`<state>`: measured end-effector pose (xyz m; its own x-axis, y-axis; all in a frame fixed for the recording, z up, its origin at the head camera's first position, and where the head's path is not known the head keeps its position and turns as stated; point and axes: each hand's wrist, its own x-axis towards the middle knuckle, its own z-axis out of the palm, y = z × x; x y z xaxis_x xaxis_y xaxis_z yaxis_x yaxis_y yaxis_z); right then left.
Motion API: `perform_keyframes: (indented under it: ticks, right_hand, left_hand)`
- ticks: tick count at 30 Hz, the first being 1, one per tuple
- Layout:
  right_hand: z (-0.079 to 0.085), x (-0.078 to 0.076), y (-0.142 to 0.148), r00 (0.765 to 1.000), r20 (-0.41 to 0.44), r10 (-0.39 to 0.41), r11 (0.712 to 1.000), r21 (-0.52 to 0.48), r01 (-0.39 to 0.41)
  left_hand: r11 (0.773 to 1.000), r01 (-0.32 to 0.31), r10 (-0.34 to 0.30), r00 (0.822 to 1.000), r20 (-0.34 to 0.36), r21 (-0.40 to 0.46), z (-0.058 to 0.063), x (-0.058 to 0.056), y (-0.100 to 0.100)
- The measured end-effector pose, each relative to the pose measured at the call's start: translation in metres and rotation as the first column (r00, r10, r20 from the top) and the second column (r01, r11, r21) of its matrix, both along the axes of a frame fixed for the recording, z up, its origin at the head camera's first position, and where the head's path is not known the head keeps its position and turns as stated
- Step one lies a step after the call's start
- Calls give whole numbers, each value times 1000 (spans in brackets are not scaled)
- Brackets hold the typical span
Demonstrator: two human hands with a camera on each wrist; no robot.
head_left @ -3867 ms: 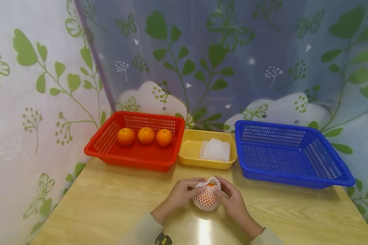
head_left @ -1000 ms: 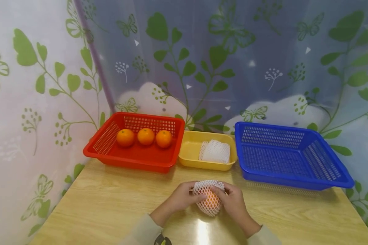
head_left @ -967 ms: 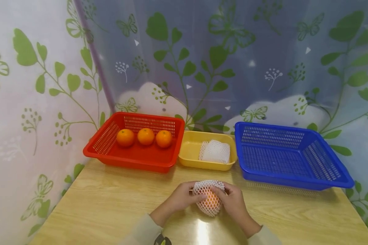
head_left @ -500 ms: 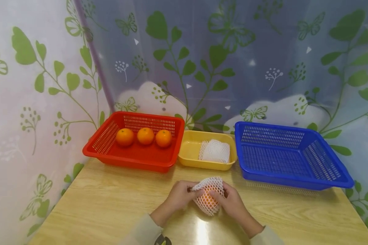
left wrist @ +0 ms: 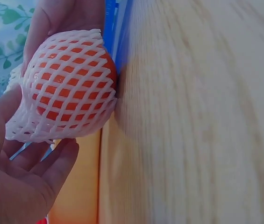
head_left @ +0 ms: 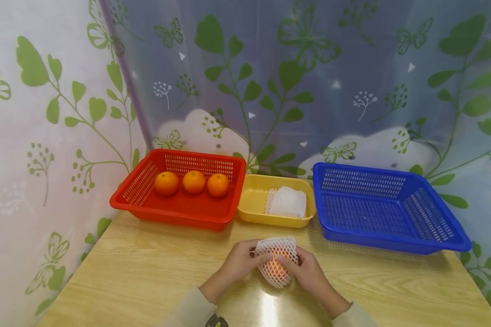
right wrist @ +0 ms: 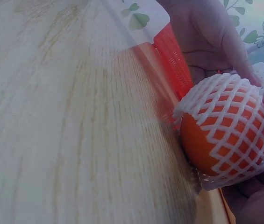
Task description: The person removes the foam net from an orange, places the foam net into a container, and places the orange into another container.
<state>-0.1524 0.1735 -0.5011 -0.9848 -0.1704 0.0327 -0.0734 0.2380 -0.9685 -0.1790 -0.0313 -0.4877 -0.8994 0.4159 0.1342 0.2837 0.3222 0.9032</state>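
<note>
An orange (right wrist: 198, 144) sits in a white foam net sleeve (head_left: 275, 268) just above the table's near middle. Its bare lower side shows in the right wrist view; mesh covers the rest that shows. My left hand (head_left: 239, 262) pinches the sleeve's left edge, thumb in front, fingers behind. From the other side my right hand (head_left: 311, 272) holds the wrapped orange, its thumb pressing on the mesh. In the left wrist view the left hand (left wrist: 26, 182) has its thumb on the gathered end of the sleeve (left wrist: 68, 88). Some fingertips are hidden behind the net.
A red basket (head_left: 180, 218) with three oranges (head_left: 194, 182) stands at the back left. Beside it, a yellow tray (head_left: 253, 215) contains white foam nets (head_left: 288, 203). The blue basket (head_left: 393, 236) is at the back right. Behind them hangs a leaf-patterned curtain (head_left: 270, 54).
Earlier the net's opening faced up with orange peel showing in it; now its loose end stands up flattened behind the fruit. Over the last second the hands shift only slightly and keep their hold.
</note>
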Motion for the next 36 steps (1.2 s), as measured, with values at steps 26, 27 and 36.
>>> perform_keyframes:
  ticks: [26, 27, 36]
  right_hand:
    - [8, 2, -2, 989, -78, -128, 991, 15, 129]
    - [8, 1, -1, 989, -80, -122, 992, 10, 123]
    - [5, 6, -2, 990, -92, -108, 994, -34, 105]
  left_hand:
    - [995, 93, -93, 995, 24, -22, 1, 6, 7]
    - [995, 93, -92, 996, 14, -21, 1, 5, 7]
    - [996, 77, -79, 994, -73, -35, 2, 4, 6]
